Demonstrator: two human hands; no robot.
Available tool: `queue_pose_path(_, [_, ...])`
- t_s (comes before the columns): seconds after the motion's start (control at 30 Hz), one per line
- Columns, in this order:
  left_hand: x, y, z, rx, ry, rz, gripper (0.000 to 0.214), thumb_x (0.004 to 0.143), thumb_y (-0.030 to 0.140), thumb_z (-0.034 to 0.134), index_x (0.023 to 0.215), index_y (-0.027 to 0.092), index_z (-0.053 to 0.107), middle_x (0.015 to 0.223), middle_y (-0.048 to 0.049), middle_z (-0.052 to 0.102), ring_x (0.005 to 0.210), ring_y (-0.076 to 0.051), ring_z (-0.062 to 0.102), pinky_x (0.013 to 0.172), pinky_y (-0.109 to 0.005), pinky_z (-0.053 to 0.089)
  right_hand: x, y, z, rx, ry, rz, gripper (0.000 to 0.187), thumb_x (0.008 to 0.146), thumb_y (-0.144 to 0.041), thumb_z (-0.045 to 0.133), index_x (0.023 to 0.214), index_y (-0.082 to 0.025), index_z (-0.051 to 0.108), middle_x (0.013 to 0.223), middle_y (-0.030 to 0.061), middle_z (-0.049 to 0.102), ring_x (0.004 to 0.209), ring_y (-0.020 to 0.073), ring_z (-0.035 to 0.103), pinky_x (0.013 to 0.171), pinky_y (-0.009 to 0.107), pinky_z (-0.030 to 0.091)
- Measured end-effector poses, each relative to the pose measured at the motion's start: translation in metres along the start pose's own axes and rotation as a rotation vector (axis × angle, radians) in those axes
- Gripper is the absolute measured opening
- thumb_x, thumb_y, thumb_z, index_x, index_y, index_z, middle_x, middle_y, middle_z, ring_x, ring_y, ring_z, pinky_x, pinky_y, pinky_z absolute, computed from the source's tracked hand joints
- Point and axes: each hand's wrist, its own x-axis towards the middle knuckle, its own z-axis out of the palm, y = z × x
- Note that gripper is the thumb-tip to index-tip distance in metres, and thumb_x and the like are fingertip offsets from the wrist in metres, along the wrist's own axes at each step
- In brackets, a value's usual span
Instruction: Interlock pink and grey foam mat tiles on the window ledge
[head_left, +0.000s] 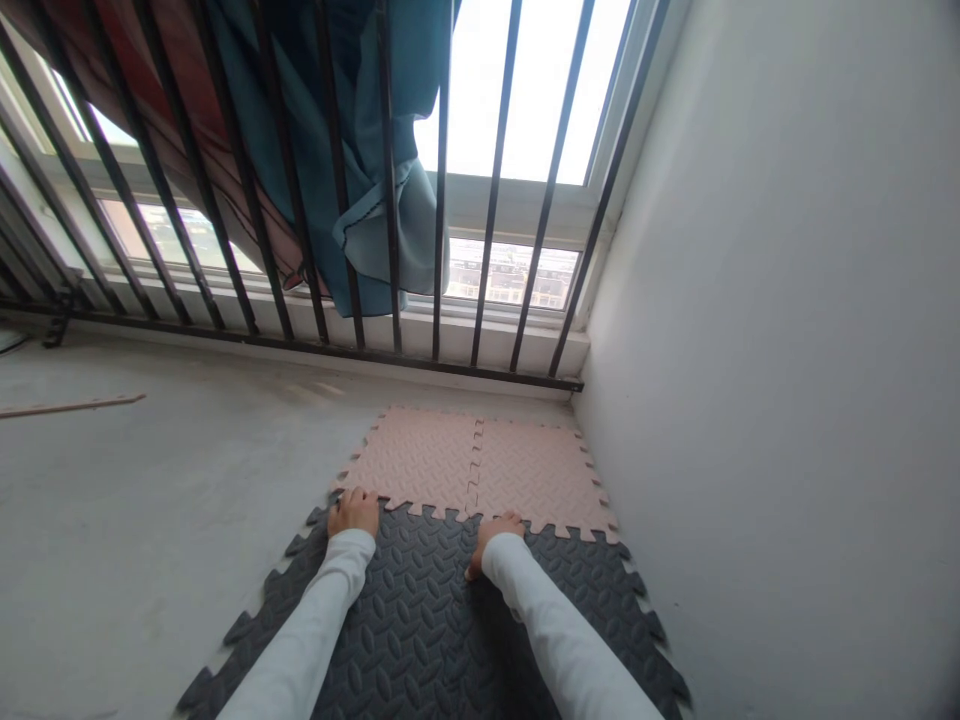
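Note:
A large black foam mat (420,600) with a raised tread pattern and toothed edges lies on the floor in front of me. Against its far edge lie two pink foam tiles, a left one (424,460) and a right one (540,475), joined to each other along a toothed seam. My left hand (354,512) rests on the black mat's far left corner, fingers stretched over the edge where pink meets black. Near the middle of that same edge my right hand (496,535) presses down, its thumb apart from the fingers. Both hands partly hide the seam between black and pink.
A white wall (772,400) rises close along the right side. Dark metal railing bars (394,200) run across the back, before a window (525,90) and a hanging blue curtain (375,230). On the grey floor (165,520) at left lies a thin stick (75,406).

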Motion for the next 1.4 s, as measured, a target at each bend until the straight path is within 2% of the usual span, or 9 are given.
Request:
queue_pose_path(0.13, [-0.012, -0.003, 0.01, 0.04, 0.068, 0.047, 0.042, 0.081, 0.032, 0.029, 0.117, 0.022, 0.05, 0.139, -0.0086, 0.031, 0.124, -0.025, 0.028, 0.096, -0.045, 0.026, 0.0, 0.0, -0.001, -0.005, -0.014, -0.003, 0.11, 0.037, -0.053, 0.073, 0.13, -0.01, 0.032, 0.137, 0.0256, 0.019, 0.123, 0.0416, 0.02, 0.091, 0.055, 0.029])
queue_pose_path(0.3, [-0.012, -0.015, 0.016, 0.048, -0.134, 0.035, 0.048, 0.082, 0.042, 0.024, 0.129, 0.031, 0.031, 0.143, -0.0047, 0.021, 0.13, -0.022, 0.017, 0.101, -0.05, 0.019, -0.006, 0.002, -0.001, 0.008, 0.01, -0.015, 0.107, 0.038, -0.053, 0.072, 0.128, -0.009, 0.035, 0.137, 0.0255, 0.019, 0.123, 0.0427, 0.019, 0.093, 0.054, 0.028])
queue_pose_path(0.47, [-0.002, -0.023, 0.009, 0.117, -0.105, 0.14, 0.05, 0.08, 0.047, 0.03, 0.126, 0.027, 0.038, 0.138, -0.0113, 0.032, 0.127, -0.024, 0.027, 0.104, -0.043, 0.016, -0.009, 0.002, -0.001, 0.026, 0.025, -0.033, 0.106, 0.037, -0.055, 0.072, 0.126, -0.008, 0.038, 0.137, 0.0259, 0.02, 0.123, 0.0435, 0.019, 0.093, 0.055, 0.026])
queue_pose_path(0.67, [0.013, -0.037, 0.002, 0.07, -0.204, 0.163, 0.044, 0.082, 0.04, 0.026, 0.122, 0.03, 0.043, 0.135, -0.0045, 0.038, 0.124, -0.019, 0.032, 0.104, -0.049, 0.015, -0.002, 0.001, 0.002, 0.03, 0.026, -0.014, 0.108, 0.036, -0.053, 0.073, 0.127, -0.01, 0.037, 0.137, 0.0265, 0.02, 0.123, 0.043, 0.02, 0.091, 0.059, 0.026])
queue_pose_path(0.8, [0.019, -0.054, 0.009, 0.081, -0.176, 0.206, 0.044, 0.083, 0.027, 0.024, 0.119, 0.018, 0.048, 0.134, -0.0056, 0.04, 0.122, -0.014, 0.035, 0.104, -0.032, 0.023, 0.002, 0.0, 0.002, 0.018, 0.008, -0.003, 0.109, 0.036, -0.052, 0.074, 0.129, -0.011, 0.035, 0.137, 0.025, 0.019, 0.123, 0.0434, 0.019, 0.091, 0.058, 0.027])
queue_pose_path(0.9, [0.022, -0.063, 0.018, 0.084, -0.166, 0.244, 0.045, 0.082, 0.022, 0.024, 0.122, 0.017, 0.045, 0.135, -0.0029, 0.038, 0.124, -0.012, 0.031, 0.102, -0.024, 0.024, 0.0, 0.0, 0.0, 0.016, 0.001, -0.01, 0.111, 0.036, -0.052, 0.074, 0.13, -0.009, 0.033, 0.137, 0.0258, 0.019, 0.123, 0.0434, 0.019, 0.092, 0.057, 0.027])
queue_pose_path(1.1, [0.022, -0.076, 0.021, 0.001, -0.173, 0.186, 0.045, 0.083, 0.029, 0.023, 0.124, 0.029, 0.041, 0.136, 0.0018, 0.037, 0.127, -0.015, 0.027, 0.099, -0.033, 0.031, -0.007, 0.003, 0.001, 0.017, 0.023, -0.022, 0.107, 0.039, -0.056, 0.071, 0.128, -0.007, 0.036, 0.136, 0.0278, 0.019, 0.124, 0.0422, 0.019, 0.094, 0.056, 0.025])
queue_pose_path(1.27, [0.014, -0.067, 0.013, 0.007, -0.216, 0.138, 0.048, 0.083, 0.035, 0.02, 0.13, 0.029, 0.028, 0.142, 0.0015, 0.025, 0.131, -0.017, 0.013, 0.1, -0.049, 0.025, -0.005, 0.002, 0.001, 0.0, 0.012, -0.012, 0.104, 0.04, -0.056, 0.071, 0.127, -0.011, 0.038, 0.137, 0.0246, 0.02, 0.124, 0.0422, 0.019, 0.092, 0.058, 0.025])
queue_pose_path(1.4, [0.003, -0.037, 0.003, 0.132, -0.291, 0.08, 0.06, 0.078, 0.049, 0.023, 0.131, 0.02, 0.027, 0.143, -0.0049, 0.018, 0.132, -0.019, 0.006, 0.104, -0.05, 0.012, -0.002, 0.002, 0.0, 0.008, 0.001, -0.015, 0.106, 0.039, -0.055, 0.071, 0.128, -0.009, 0.035, 0.137, 0.0262, 0.018, 0.124, 0.0421, 0.018, 0.094, 0.056, 0.025])
